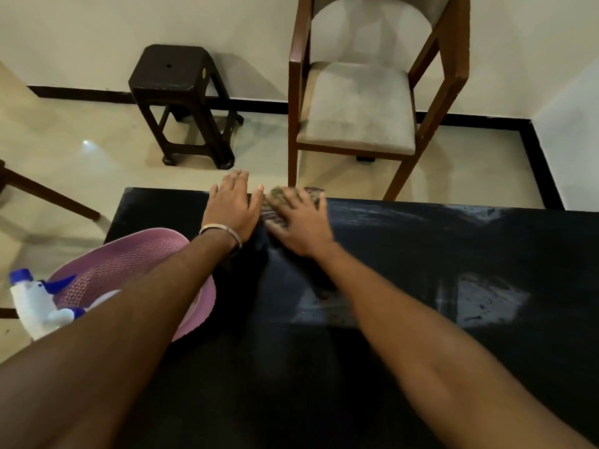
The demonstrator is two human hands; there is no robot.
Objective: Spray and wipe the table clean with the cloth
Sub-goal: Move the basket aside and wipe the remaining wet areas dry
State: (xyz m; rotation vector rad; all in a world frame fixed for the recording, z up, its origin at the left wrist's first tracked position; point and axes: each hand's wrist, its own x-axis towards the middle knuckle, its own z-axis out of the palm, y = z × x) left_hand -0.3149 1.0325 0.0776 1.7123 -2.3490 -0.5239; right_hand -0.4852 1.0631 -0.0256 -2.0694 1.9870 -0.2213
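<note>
A black table (405,254) fills the lower frame, with wet streaks and pale smears along its far edge and right side. My right hand (299,222) presses flat on a dark speckled cloth (275,197) at the table's far edge; the hand is blurred and hides most of the cloth. My left hand (231,205) lies flat beside it with fingers spread, reaching over the far edge and holding nothing. A white spray bottle (37,303) with a blue nozzle stands at the far left, apart from both hands.
A pink mesh basket (129,264) sits on the table's left part under my left forearm. Beyond the table stand a wooden chair (359,108) with a grey cushion and a dark plastic stool (181,102). Cream floor tiles surround them.
</note>
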